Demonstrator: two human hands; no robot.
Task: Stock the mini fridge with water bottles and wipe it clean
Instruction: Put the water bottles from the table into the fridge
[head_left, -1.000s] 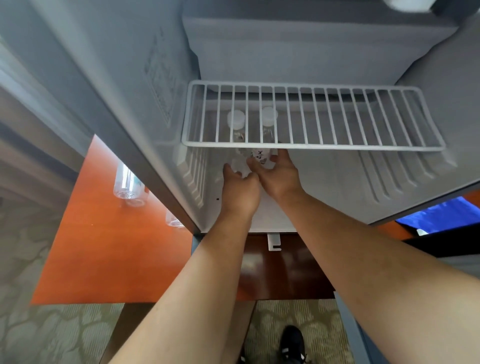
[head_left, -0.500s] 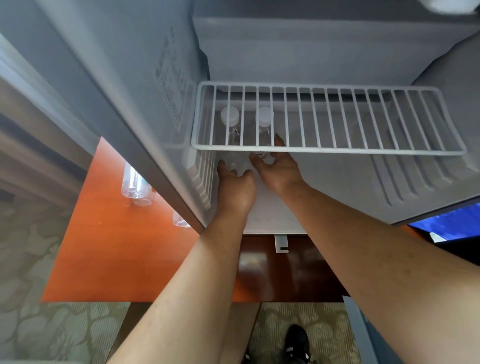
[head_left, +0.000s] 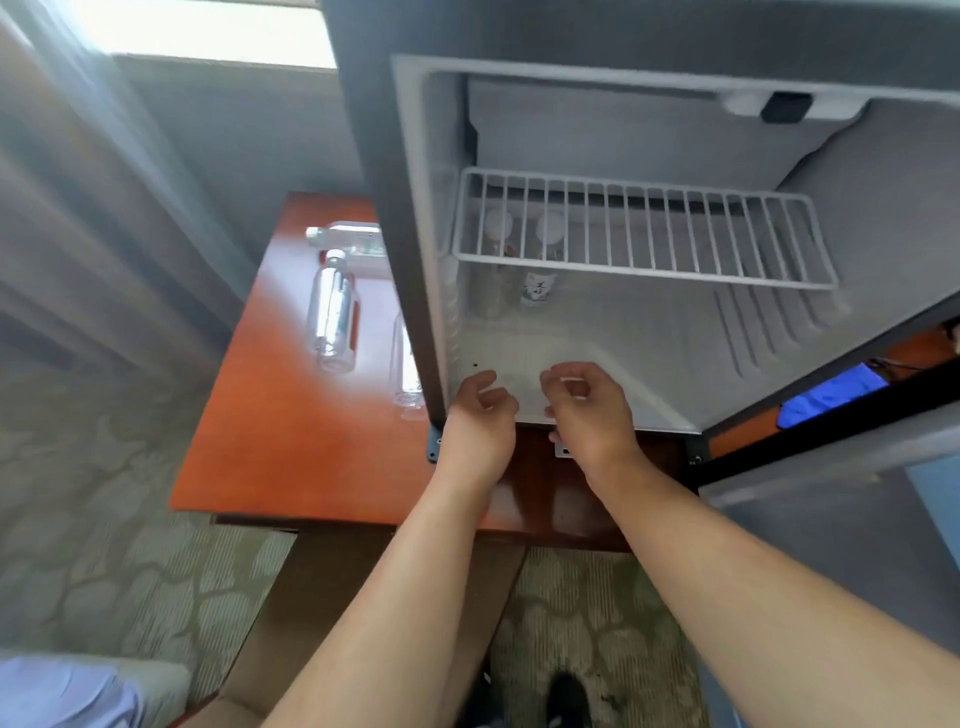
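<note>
The mini fridge (head_left: 649, 343) stands open on a reddish wooden table (head_left: 291, 441). Two clear water bottles stand upright at its back left under the white wire shelf (head_left: 644, 228): the left bottle (head_left: 491, 291) and the right bottle (head_left: 540, 288) with a printed label. My left hand (head_left: 480, 410) and my right hand (head_left: 584, 405) hover at the fridge's front edge, fingers loosely curled, holding nothing. Three more bottles lie on the table left of the fridge: one (head_left: 335, 312), another (head_left: 348, 239) behind it, a third (head_left: 405, 364) partly hidden by the fridge wall.
The fridge door (head_left: 831, 499) hangs open at the right. A blue cloth (head_left: 831, 392) lies behind the door gap on the right. Grey curtains (head_left: 104, 208) hang at the left. Patterned carpet and my shoe (head_left: 569, 696) are below.
Both hands have let go of the two bottles at the back left and pulled back to the fridge's front edge. The camera has drawn back, showing the table and the lying bottles.
</note>
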